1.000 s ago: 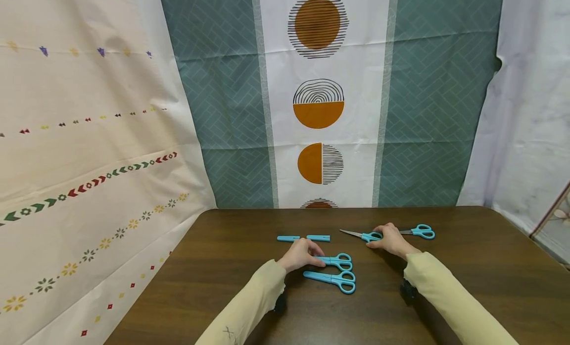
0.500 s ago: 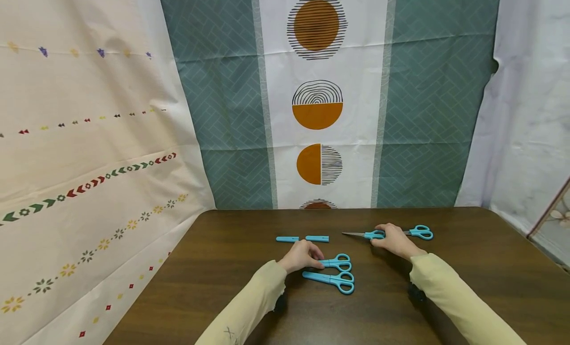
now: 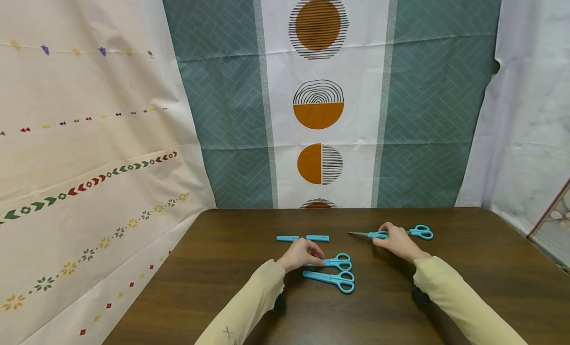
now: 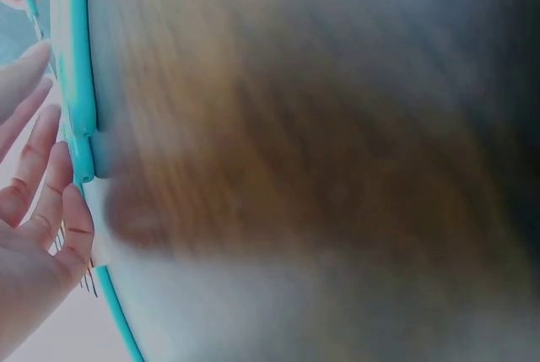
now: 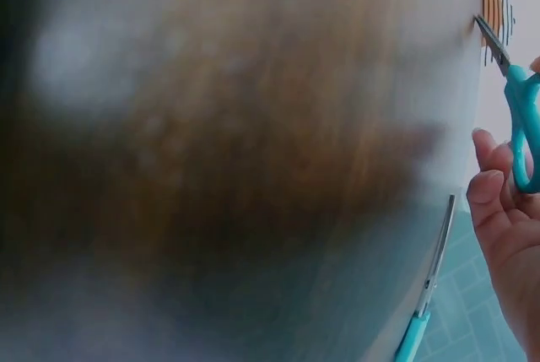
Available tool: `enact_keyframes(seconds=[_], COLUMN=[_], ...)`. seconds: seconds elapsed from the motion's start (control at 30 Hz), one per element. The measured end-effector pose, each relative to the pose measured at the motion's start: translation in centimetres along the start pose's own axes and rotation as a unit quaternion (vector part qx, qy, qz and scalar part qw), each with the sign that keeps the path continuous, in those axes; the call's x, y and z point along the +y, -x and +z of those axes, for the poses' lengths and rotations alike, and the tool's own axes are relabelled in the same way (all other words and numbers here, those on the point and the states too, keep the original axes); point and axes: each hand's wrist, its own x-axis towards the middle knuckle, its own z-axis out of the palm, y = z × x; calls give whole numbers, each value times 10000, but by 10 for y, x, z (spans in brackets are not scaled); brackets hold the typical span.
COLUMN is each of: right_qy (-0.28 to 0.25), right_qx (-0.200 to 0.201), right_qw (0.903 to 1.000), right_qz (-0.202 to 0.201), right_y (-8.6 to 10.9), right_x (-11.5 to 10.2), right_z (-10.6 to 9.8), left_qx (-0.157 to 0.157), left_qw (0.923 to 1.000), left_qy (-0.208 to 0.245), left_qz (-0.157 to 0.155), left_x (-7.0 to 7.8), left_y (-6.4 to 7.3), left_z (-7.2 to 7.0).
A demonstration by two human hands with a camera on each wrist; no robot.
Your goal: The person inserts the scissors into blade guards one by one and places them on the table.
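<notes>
In the head view my left hand [image 3: 302,255] rests at the sheath of a capped pair of blue scissors [image 3: 342,262]. Its fingers look loose and spread in the left wrist view, partly behind a blue sheath [image 4: 80,50]. Just nearer lies another capped pair of scissors [image 3: 328,277]. My right hand [image 3: 395,241] pinches the blue handle of an uncapped pair of scissors [image 3: 377,234], blades pointing left; the right wrist view shows its handle [image 5: 523,117] by the fingertips. Another uncapped pair of scissors [image 3: 420,231] lies beyond that hand, its blades partly hidden.
Two loose blue sheaths [image 3: 317,238] [image 3: 287,238] lie end to end behind my left hand. All of this is on a dark wooden table [image 3: 213,271]. Patterned cloth [image 3: 329,176] hangs along the far edge and both sides.
My right hand has shifted a little to the right with the uncapped scissors, which now lie more level across the view. The left hand has barely moved.
</notes>
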Motion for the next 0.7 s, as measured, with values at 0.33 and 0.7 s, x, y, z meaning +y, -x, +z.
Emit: enact_keyframes(seconds=[0.33,0.7], right_qy=[86,-4], right_qx=[-21,180], right_qw=[9996,9993], right_qz=[-282,-331], right_y=[-3,-1], right_x=[2,0], right_z=[-1,-3], left_qx=[-36,-22], left_qw=[9998,9991], left_qy=[120,359], left_qz=[170,206], left_x=[4,0], left_y=[5,4], left_z=[-8,-15])
